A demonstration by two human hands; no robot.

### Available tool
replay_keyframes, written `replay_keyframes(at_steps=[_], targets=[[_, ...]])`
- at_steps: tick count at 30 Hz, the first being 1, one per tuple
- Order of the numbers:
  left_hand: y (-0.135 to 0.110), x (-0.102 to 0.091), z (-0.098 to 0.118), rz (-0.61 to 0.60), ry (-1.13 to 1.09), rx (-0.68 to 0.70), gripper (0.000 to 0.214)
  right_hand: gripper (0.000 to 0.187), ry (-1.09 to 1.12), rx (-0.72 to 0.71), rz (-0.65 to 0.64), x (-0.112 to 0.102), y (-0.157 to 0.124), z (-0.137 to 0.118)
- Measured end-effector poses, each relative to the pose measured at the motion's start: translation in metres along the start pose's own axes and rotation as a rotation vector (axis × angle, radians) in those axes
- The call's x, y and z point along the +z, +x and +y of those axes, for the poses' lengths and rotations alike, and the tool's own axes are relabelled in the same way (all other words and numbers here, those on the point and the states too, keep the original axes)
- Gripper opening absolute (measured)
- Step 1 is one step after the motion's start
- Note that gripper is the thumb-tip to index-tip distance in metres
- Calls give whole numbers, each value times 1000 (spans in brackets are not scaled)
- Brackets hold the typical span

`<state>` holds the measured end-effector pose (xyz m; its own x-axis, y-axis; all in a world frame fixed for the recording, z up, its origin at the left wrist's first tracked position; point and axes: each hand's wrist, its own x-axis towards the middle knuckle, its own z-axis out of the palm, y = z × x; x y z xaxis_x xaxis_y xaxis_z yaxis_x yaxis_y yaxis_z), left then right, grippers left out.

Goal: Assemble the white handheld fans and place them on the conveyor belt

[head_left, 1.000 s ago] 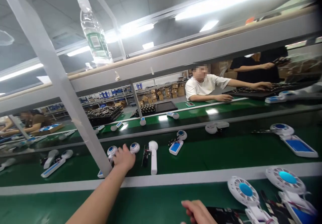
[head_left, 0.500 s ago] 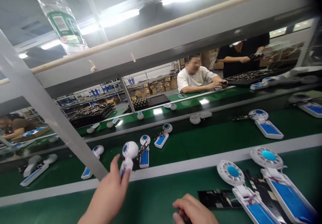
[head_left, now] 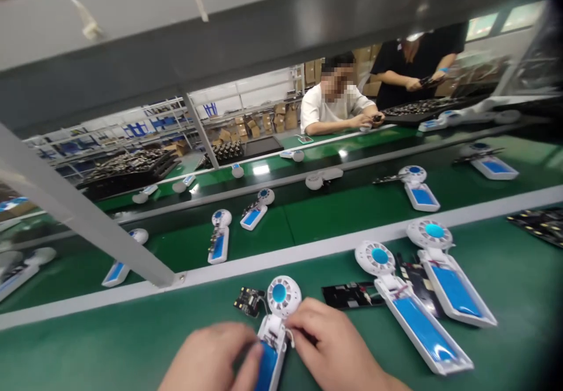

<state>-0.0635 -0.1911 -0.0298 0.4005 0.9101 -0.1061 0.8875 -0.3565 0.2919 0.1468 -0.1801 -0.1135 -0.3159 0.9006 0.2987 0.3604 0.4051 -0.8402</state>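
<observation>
Both hands are working low on the green bench, on the near side of the long white stripe (head_left: 308, 251). The left hand (head_left: 215, 360) is curling over the handle end of a white plastic fan shell (head_left: 278, 312) that is lying open side up, with the thumb pressing on the shell's blue battery pack (head_left: 266, 367). The right hand (head_left: 338, 353) is closing narrow, fingertips pinching the shell's neck just under the round head. The fan shell is lying flat, its long axis running from the person up toward the white stripe and leaning slightly right. Its blue-hubbed head is pointing at the stripe. A small black circuit board (head_left: 248, 300) is sitting just left of that head, also short of the stripe. Two more white open fan shells (head_left: 413, 315) are lying to the right, on the stripe's near side, heads toward it.
</observation>
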Motion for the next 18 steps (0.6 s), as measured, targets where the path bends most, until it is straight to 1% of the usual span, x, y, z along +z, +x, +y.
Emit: replay_keyframes(at_steps=[2,3,4,5,6,7,8,10,13,16,18], targets=[[2,-4,-24,140,30,90,25,27,11,-33,-28,-1,1,-1],[7,-4,-35,186,36,125,35,27,10,-51,-48,-2,2,-1],[12,-2,-45,198,29,148,50,27,7,-63,-65,-2,2,-1],[19,0,-54,175,8,159,63,25,1,-69,-76,-3,3,-2],[25,3,-61,133,-27,159,72,24,-4,-73,-81,-4,3,-3],[31,6,-65,91,-68,153,75,23,-7,-81,-85,-4,4,-3],[35,10,-67,66,-109,144,73,22,-5,-92,-89,-5,4,-4],[40,15,-65,71,-178,121,58,20,9,-117,-97,-6,5,-5],[38,20,-50,94,-277,98,37,16,53,-139,-81,-5,6,-6],[31,24,-31,86,-421,48,28,17,103,-163,-20,-2,8,-6],[26,31,-21,118,-485,19,25,18,132,-161,15,2,9,-7]])
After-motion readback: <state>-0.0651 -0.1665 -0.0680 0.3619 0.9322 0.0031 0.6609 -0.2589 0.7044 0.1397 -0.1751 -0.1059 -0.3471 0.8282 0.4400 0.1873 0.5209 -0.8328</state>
